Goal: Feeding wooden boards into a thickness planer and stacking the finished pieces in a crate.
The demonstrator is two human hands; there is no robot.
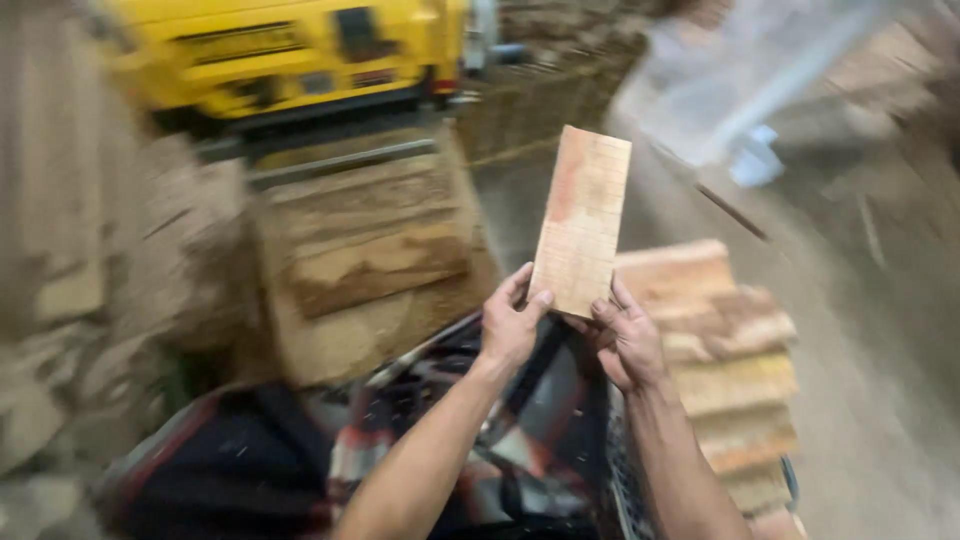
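Hands, left (512, 325) and right (628, 340), pinch a wooden board (581, 220) above seemingly stacked boards (730, 380).

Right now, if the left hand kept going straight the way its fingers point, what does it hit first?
The left hand points up and right, and its fingers already touch the wooden board that both hands hold. Beyond the board, probably floor; depth is unclear in the blur.

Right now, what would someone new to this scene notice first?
First, the pale wooden block held up at centre frame, gripped at its lower end by the left hand and right hand. Behind it at top left sits a big yellow machine, blurred. A stack of similar blocks runs down the lower right.
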